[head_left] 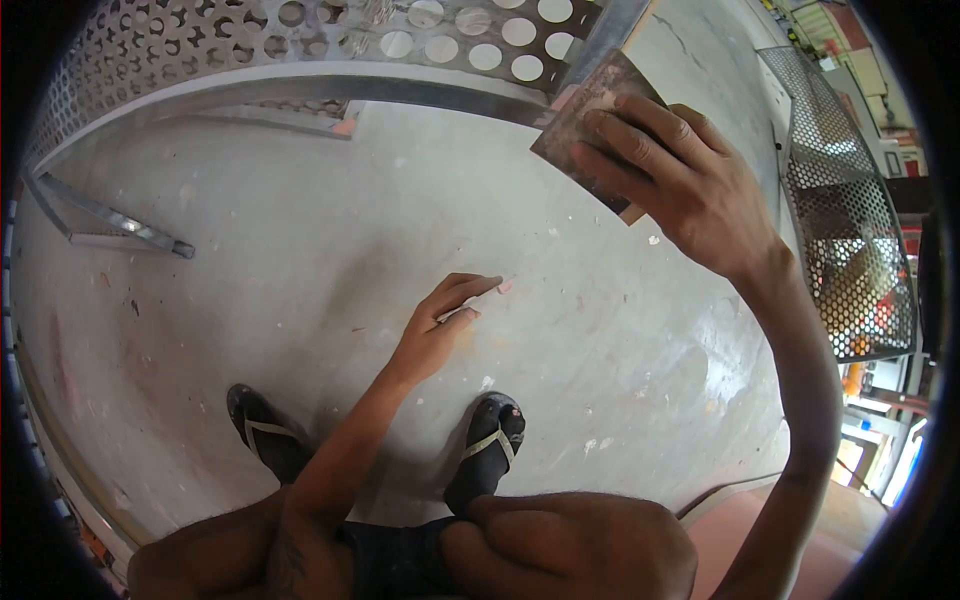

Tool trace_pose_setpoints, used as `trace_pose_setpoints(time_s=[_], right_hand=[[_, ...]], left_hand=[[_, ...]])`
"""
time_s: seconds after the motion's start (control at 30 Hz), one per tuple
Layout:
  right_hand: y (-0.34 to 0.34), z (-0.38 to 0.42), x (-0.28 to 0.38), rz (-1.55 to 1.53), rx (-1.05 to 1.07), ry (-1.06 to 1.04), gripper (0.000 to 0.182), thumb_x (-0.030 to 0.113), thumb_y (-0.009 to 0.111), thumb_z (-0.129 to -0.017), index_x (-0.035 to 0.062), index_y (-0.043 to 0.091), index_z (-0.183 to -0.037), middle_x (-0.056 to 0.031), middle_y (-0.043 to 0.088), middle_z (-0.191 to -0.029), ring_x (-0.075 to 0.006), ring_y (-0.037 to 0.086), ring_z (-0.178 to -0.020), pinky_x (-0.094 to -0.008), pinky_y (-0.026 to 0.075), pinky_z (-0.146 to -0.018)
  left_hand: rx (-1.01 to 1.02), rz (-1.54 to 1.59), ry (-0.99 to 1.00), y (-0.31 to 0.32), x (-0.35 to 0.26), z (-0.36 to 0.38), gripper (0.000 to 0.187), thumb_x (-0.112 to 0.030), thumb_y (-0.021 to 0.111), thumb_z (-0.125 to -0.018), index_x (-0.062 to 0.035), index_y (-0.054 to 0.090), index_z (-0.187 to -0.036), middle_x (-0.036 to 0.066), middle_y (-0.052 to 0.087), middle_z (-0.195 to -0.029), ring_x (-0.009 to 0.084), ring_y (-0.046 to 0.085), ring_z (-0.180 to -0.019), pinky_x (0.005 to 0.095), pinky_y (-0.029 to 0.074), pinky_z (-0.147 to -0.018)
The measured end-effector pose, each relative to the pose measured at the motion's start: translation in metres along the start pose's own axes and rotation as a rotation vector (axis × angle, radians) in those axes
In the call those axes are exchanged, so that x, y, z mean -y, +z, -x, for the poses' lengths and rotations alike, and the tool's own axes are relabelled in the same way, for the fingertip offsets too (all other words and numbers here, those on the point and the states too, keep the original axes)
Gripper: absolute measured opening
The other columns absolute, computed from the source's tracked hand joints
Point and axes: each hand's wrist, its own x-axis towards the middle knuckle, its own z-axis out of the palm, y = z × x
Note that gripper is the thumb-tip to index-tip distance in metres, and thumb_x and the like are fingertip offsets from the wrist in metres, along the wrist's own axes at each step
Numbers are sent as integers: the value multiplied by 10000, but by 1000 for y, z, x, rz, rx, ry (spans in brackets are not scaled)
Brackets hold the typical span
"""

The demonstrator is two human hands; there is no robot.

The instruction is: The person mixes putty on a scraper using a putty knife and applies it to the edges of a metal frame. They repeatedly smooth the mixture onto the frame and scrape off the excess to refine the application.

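My right hand (pixel 680 180) presses a dark, flat rectangular sheet (pixel 615 85) against the corner of a metal frame (pixel 400 90) at the upper right of the view. The fingers lie bent over the sheet and the thumb side is hidden. Perforated metal with round holes (pixel 485 55) fills that frame. My left hand (pixel 450 310) hangs over the floor near the middle, its thumb and forefinger apart with a gap between them, touching nothing that shows.
Below are my feet in dark sandals (pixel 492 445) on the grey floor (pixel 290 250). A metal leg (pixel 130 225) sticks out at the left. Another perforated panel (pixel 850 220) stands at the right, and a pinkish surface (pixel 740 530) lies at the lower right.
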Motion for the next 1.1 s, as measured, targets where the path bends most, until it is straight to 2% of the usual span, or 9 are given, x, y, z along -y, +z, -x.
trace_pose_setpoints(time_s=[0.37, 0.63, 0.73, 0.83, 0.87, 0.93, 1.0, 1.07, 1.1], right_hand=[[12, -3, -2, 29, 4, -9, 525, 234, 662, -760, 194, 583, -1277, 35, 493, -1304, -163, 419, -1282, -317, 433, -1018], [18, 0, -9, 31, -9, -7, 602, 274, 706, -700, 209, 585, -1286, 62, 478, -1342, -151, 398, -1309, -325, 430, -1031], [20, 3, -10, 37, -8, 2, 603, 281, 716, -687, 209, 596, -1274, 72, 477, -1346, -152, 399, -1310, -328, 429, -1028], [17, 8, -8, 32, 27, 21, 559, 223, 713, -723, 213, 599, -1271, 57, 475, -1348, -156, 420, -1285, -332, 437, -1012], [14, 12, -5, 33, 27, 23, 559, 223, 713, -723, 213, 599, -1271, 57, 475, -1348, -156, 420, -1285, -332, 437, -1012], [5, 21, 2, 41, 203, 122, 524, 98, 676, -760, 208, 605, -1268, 31, 491, -1339, -172, 453, -1248, -345, 444, -984], [-5, 35, 11, 12, 211, 170, 530, 49, 648, -762, 203, 607, -1267, 16, 508, -1324, -184, 463, -1235, -354, 446, -969], [-21, 39, 27, -101, 175, 282, 556, -37, 600, -751, 187, 618, -1259, -7, 547, -1287, -219, 480, -1224, -377, 452, -939], [-23, 38, 38, -242, 72, 352, 547, -32, 629, -740, 192, 637, -1239, -43, 563, -1274, -259, 519, -1187, -375, 448, -953]], left_hand=[[-15, 3, -33, -4, 10, 3, 448, 16, 450, -842, -29, 603, -1260, 70, 534, -1273, 177, 525, -1166, 304, 454, -938], [-23, 4, -34, -3, 7, 2, 440, 11, 448, -833, -28, 611, -1240, 66, 553, -1250, 175, 533, -1147, 298, 461, -923], [-23, 66, -51, -4, 7, 1, 460, -3, 444, -844, -62, 589, -1276, 41, 547, -1242, 164, 544, -1098, 289, 450, -912], [-53, 140, -184, -5, 6, 1, 424, -2, 447, -842, -34, 596, -1237, 74, 574, -1259, 198, 557, -1120, 332, 484, -922], [-52, 263, -177, -6, 12, 0, 439, -11, 455, -850, -47, 563, -1274, 81, 576, -1259, 219, 576, -1100, 368, 498, -921], [-50, 384, -166, -6, 12, -1, 460, -20, 462, -858, -61, 530, -1310, 88, 579, -1260, 239, 596, -1080, 404, 512, -920], [-97, 786, -165, -2, 5, -1, 481, -79, 489, -886, -60, 451, -1365, 105, 586, -1238, 286, 605, -1079, 493, 524, -907], [-85, 914, -177, 6, -17, -1, 444, -133, 492, -916, -63, 452, -1353, 105, 594, -1225, 279, 617, -1068, 505, 538, -870], [-71, 1042, -194, 11, -23, 0, 414, -188, 495, -947, -67, 454, -1341, 106, 601, -1213, 273, 629, -1056, 517, 553, -833]])
